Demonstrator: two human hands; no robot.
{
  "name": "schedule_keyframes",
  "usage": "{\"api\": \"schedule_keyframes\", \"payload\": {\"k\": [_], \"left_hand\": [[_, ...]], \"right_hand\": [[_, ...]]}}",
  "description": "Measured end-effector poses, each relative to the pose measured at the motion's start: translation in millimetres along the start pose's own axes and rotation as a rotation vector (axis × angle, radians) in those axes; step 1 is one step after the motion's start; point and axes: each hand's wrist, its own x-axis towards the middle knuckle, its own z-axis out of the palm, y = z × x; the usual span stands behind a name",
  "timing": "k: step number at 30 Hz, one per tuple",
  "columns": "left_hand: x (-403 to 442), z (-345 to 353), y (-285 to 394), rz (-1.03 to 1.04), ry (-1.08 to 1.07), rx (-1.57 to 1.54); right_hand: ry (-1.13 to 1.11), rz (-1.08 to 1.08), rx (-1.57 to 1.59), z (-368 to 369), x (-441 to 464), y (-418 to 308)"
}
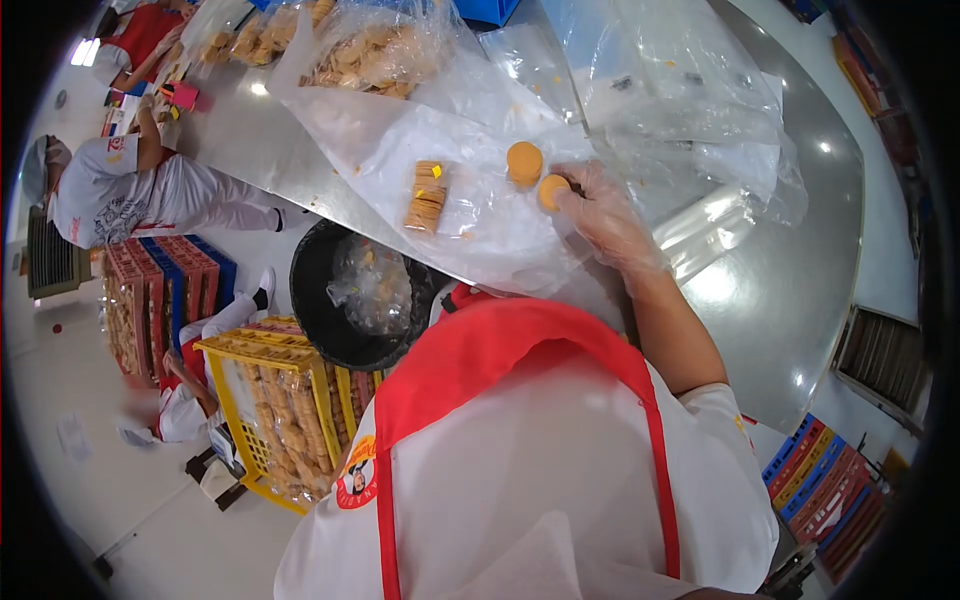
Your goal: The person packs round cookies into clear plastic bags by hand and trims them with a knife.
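Note:
My right hand [598, 212], in a clear plastic glove, has its thumb and fingers closed on a round tan biscuit [552, 192] above the plastic-covered metal table. Just left of it stands another round biscuit or stack [524, 163]. Further left lies a packed row of biscuits [427, 198] in clear wrap with a small yellow piece on it. Under these is a spread sheet of clear plastic [480, 240]. A big clear bag of loose biscuits [375, 55] sits at the back. My left hand does not show.
A black bin [305, 320] with crumpled plastic stands left of my body, beside a yellow crate [240, 440] of bagged biscuits. Clear bags [690, 100] lie on the metal table [830, 230]. Co-workers [110, 190] are at the left. Stacked crates [820, 490] stand at lower right.

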Motion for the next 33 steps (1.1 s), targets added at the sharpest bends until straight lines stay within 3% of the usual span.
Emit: {"api": "schedule_keyframes", "payload": {"k": [4, 7, 13, 16, 18, 22, 25, 30, 33], "left_hand": [[-12, -2, -2, -0.022, -0.003, -0.027], [-20, -3, -10, -0.046, -0.002, -0.022], [-43, -20, -30, -0.077, -0.013, -0.039], [-54, -36, -39, -0.084, -0.018, -0.059], [-61, -52, -40, -0.068, -0.011, -0.098], [-71, -94, -3, 0.020, 0.064, -0.316], [-86, -126, 100, 0.037, 0.310, -0.569], [-56, -164, 159, 0.339, 0.539, -0.554], [-52, -181, 195, 0.650, 0.455, -0.594]], "right_hand": [[0.120, -0.003, 0.259, 15, 4, 34], [0.087, 0.100, 0.207, -1, -5, 0], [0.106, -0.008, 0.319, 2, -3, 18], [0.218, -0.057, 0.470, 14, -1, 21], [0.240, -0.039, 0.406, 13, -4, 14], [0.286, -0.042, 0.324, 14, -8, 13], [0.238, 0.005, 0.299, 8, -11, 6], [0.278, 0.072, 0.297, 10, -13, 0], [0.315, 0.083, 0.325, 5, -17, -9]]}}
